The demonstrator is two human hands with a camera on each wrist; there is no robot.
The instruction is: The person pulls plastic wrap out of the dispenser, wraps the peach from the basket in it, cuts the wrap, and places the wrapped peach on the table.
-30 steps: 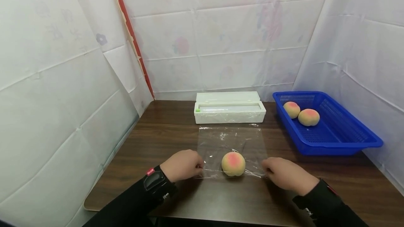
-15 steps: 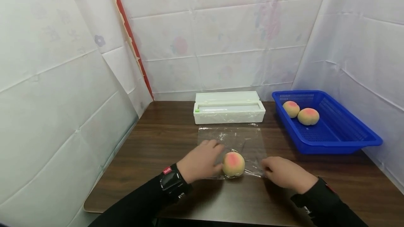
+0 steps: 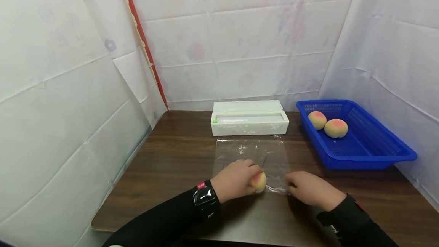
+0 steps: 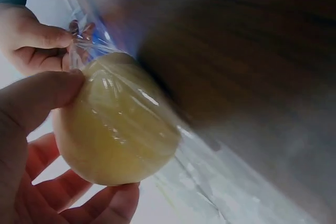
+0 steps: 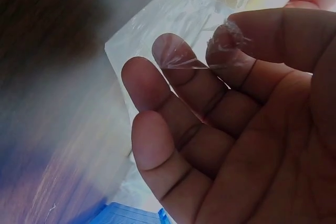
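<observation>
A yellow peach (image 3: 259, 183) with a pink top sits on a sheet of clear cling film (image 3: 274, 157) near the table's front. My left hand (image 3: 234, 180) holds the peach from its left side, thumb on the near side and fingers curled round the far side. In the left wrist view, film is stretched over the face of the peach (image 4: 118, 124). To the right, my right hand (image 3: 310, 190) pinches the film's near right corner between thumb and index finger. The right wrist view shows that pinched film (image 5: 231, 35), with the other fingers loosely bent.
Behind the film stands a white cling film box (image 3: 249, 128), its lid up and a roll inside. A blue basket (image 3: 370, 158) with two more peaches (image 3: 336, 128) is at the right. White sheeting (image 3: 253, 48) surrounds the dark wooden table (image 3: 178, 144).
My left hand has let go of the film's near left corner, moved right and taken hold of the peach. The right hand has stayed at its corner.
</observation>
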